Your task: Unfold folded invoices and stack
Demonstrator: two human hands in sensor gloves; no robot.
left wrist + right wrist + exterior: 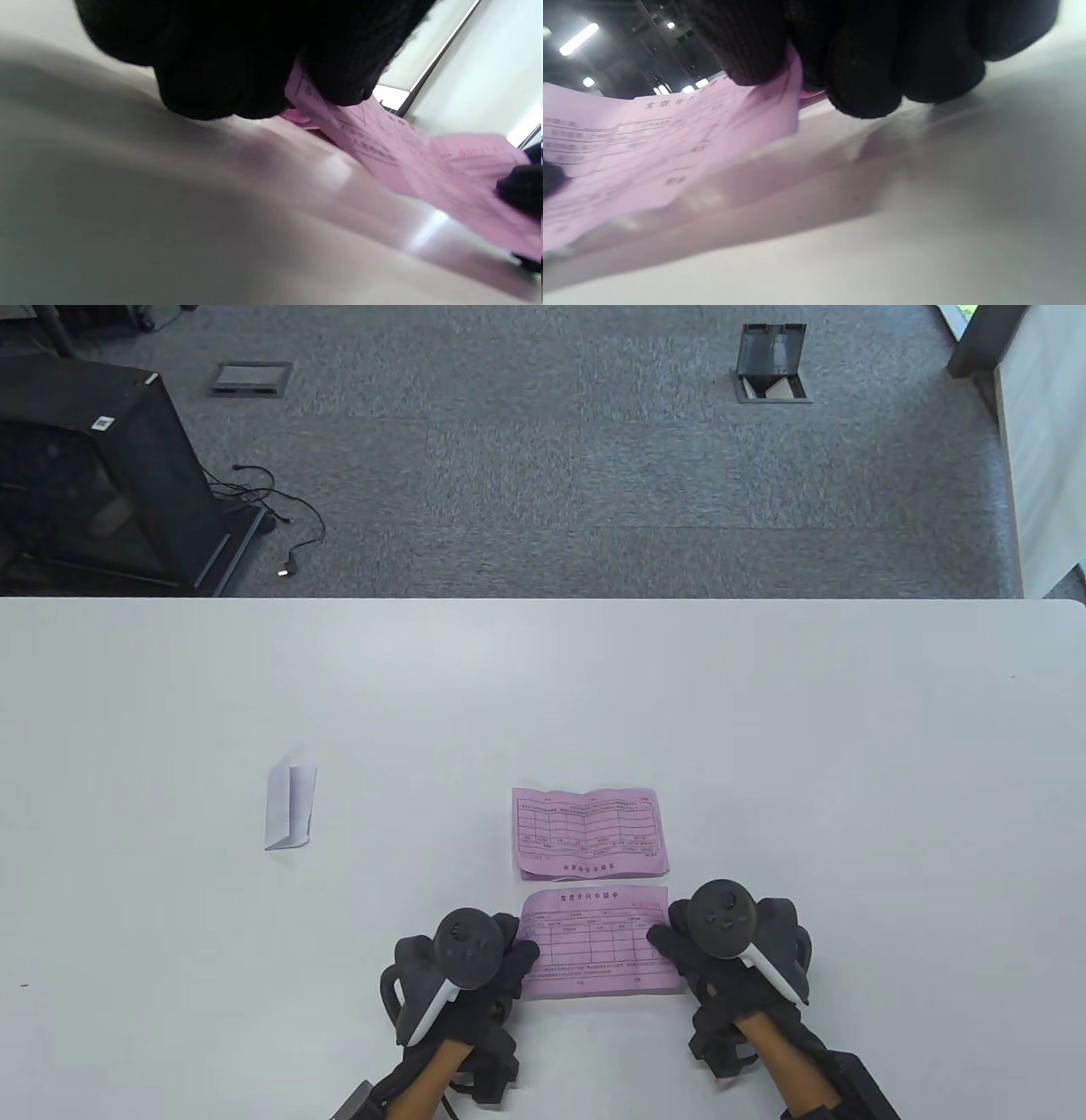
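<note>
An unfolded pink invoice [598, 943] is held between both hands just above the white table [543, 687], near its front edge. My left hand [509, 954] pinches the sheet's left edge; in the left wrist view the pink invoice [403, 156] runs out from under the gloved fingers [339, 63]. My right hand [670, 942] pinches the right edge, and the right wrist view shows the pink invoice [670, 140] caught between thumb and fingers [865, 76]. Another unfolded pink invoice [590, 833] lies flat just beyond. A folded white invoice [290, 808] stands to the left.
The table's far edge [543, 600] borders grey carpet. On the floor at the far left are a black case [93, 475] and a loose cable [280, 517].
</note>
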